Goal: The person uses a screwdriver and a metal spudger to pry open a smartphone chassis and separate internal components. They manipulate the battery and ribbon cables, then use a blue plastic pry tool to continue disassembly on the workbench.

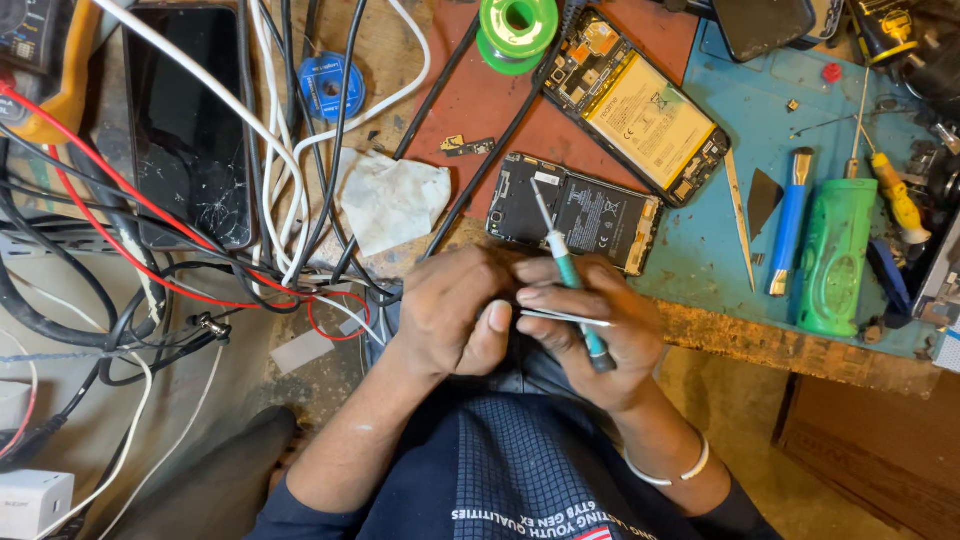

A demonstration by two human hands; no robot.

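Counter (720,330), worn and chipped along its front edge, seen from my head view, with a blue work mat (740,110) and a red mat (480,100) laid on it. Items follow from largest to smallest.

Cables (270,150), white, black and red, cross the left side over a black phone with a cracked glass screen (190,130).

Two opened phones lie face down on the mats with their back covers off. One shows a glossy yellow battery (650,115), the other a matt black battery (600,215). I judge the opening of both as done, and the work in hand as fine work on a small part at the counter's edge, not yet finished.

My left hand (450,315) is curled closed against the right. Whether it pinches anything I cannot tell, since the fingers hide it.

My right hand (600,330) grips a precision screwdriver (568,268) with a teal handle and a thin steel shaft, angled up over the black-battery phone. A thin silver strip (565,318), perhaps tweezers, lies between its fingers.

Smaller items are:
- a ribbed green plastic tool (835,255)
- a crumpled white cloth (390,200)
- a blue-handled tool (788,220)
- a green solder spool (517,30)
- a round blue spool (330,88)
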